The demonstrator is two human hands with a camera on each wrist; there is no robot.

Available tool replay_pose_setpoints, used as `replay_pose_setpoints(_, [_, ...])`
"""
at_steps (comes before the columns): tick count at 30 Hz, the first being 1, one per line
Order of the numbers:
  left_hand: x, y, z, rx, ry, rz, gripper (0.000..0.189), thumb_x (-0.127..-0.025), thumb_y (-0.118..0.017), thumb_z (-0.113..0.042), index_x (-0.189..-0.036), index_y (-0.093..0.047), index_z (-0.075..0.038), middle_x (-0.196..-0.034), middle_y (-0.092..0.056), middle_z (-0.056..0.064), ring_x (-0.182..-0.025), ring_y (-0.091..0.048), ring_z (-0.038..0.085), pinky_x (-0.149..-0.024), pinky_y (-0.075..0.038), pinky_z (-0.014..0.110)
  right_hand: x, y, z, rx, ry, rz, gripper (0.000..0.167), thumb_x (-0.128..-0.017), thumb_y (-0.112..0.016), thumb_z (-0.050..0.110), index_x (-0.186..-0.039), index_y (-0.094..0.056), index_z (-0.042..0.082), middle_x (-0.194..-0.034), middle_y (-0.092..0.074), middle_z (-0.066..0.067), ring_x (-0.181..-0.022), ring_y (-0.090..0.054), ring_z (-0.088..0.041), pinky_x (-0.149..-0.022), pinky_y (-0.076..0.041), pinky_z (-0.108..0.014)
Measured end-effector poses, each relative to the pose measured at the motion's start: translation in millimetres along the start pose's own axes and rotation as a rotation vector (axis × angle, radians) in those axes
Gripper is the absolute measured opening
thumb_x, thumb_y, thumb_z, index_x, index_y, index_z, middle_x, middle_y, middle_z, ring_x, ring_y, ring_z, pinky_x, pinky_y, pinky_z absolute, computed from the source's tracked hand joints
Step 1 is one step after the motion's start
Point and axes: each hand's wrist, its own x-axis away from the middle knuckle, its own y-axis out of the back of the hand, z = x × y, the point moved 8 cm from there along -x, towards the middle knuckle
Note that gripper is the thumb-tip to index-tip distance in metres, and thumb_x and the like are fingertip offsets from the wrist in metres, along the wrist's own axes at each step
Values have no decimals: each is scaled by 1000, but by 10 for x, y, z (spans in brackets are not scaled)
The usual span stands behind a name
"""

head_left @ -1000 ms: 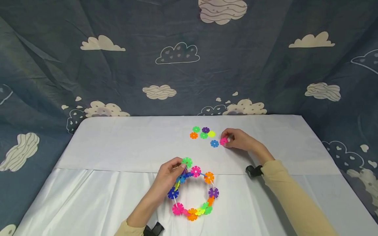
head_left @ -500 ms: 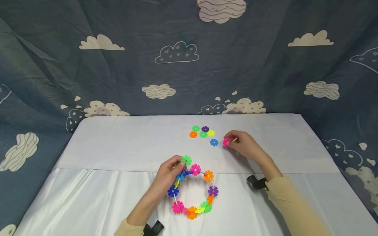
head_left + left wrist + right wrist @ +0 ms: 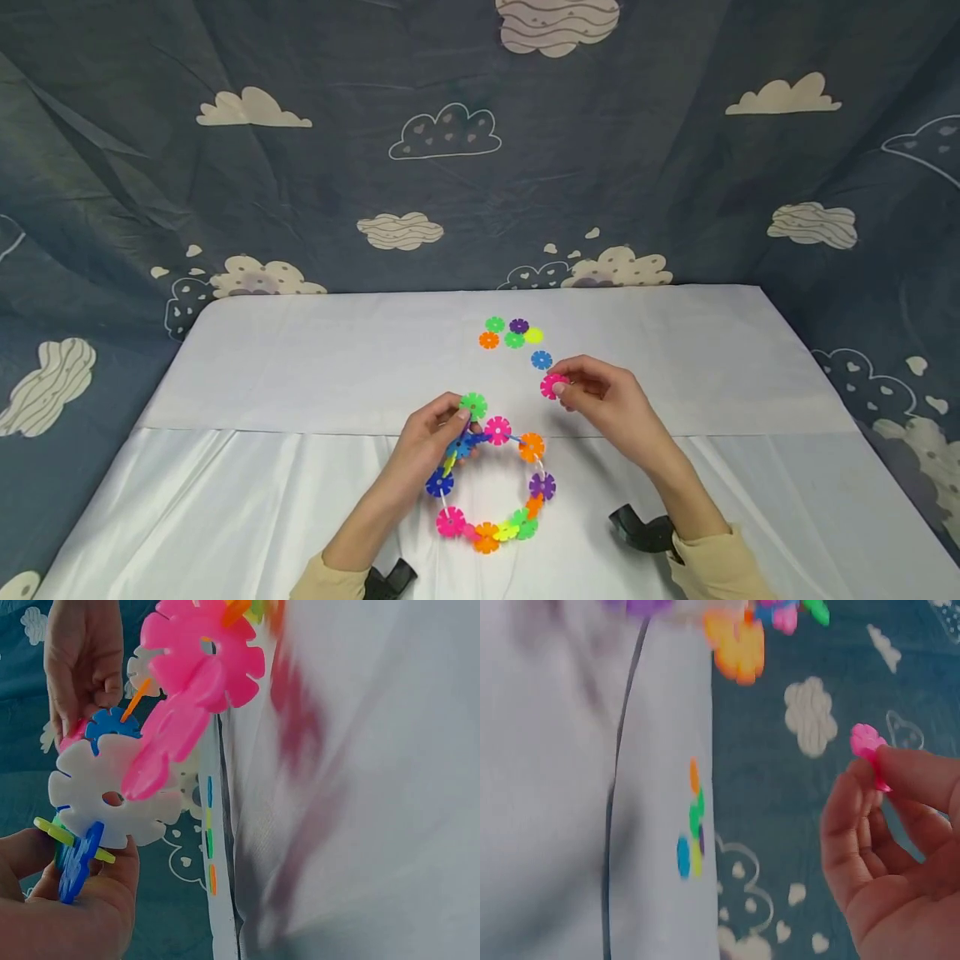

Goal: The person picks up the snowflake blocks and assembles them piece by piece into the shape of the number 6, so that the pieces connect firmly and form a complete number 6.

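Observation:
My left hand point(image 3: 427, 446) pinches the upper left part of a ring of joined, notched plastic snowflake discs point(image 3: 532, 447). A green disc point(image 3: 473, 407) sticks up at its fingertips. In the left wrist view a blue disc point(image 3: 79, 862) and a yellow one sit between finger and thumb, beside a white disc point(image 3: 112, 795) and pink discs point(image 3: 199, 652). Above and right of the ring, my right hand point(image 3: 615, 408) holds a loose pink snowflake disc point(image 3: 553, 386) between thumb and fingers, apart from the ring. The right wrist view shows this pink disc point(image 3: 865, 740) edge-on.
Several loose discs lie farther back on the white-covered table point(image 3: 315, 358): a blue disc point(image 3: 542, 360), a yellow disc point(image 3: 533, 335), an orange disc point(image 3: 489, 340), a purple disc point(image 3: 519, 326) and green ones. A dark cloud-patterned cloth point(image 3: 337, 183) hangs behind.
My right hand has drawn the pink disc away from the loose discs, first to the right, then nearer and left toward the ring. The left hand and the ring stay almost still.

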Motion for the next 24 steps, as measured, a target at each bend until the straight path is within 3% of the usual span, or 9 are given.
replay_pose_setpoints(9, [30, -53, -7, 5, 30, 23, 23, -103, -53, -21, -108, -60, 0, -94, -67, 12, -84, -65, 35, -79, -56, 42, 88, -314, 108, -93, 6, 13, 19, -94, -68, 13, -113, -68, 10, -92, -67, -7, -78, -65, -36, -72, -58, -33])
replay_pose_setpoints(14, [38, -95, -58, 2, -4, 34, 24, -103, -53, -22, -106, -61, 0, -94, -65, 13, -87, -64, 38, -80, -56, 43, 108, -388, 158, -132, 6, -12, 16, -94, -67, 11, -110, -66, 8, -91, -66, -10, -78, -66, -34, -73, -58, -32])
replay_pose_setpoints(20, [63, -125, -113, -32, -41, 49, 27, -104, -52, -26, -104, -61, -1, -92, -66, 13, -86, -63, 37, -78, -56, 45, 124, -415, 259, -159, 86, -38, 13, -95, -66, 14, -108, -66, 11, -97, -67, -5, -87, -66, -30, -77, -57, -34])
replay_pose_setpoints(24, [70, -148, -128, -41, -55, 68, 28, -103, -53, -28, -103, -62, -2, -91, -66, 12, -86, -62, 43, -77, -56, 48, 122, -471, 311, -184, 119, -14, 15, -96, -65, 15, -110, -67, 10, -100, -67, -5, -90, -65, -26, -81, -56, -34])
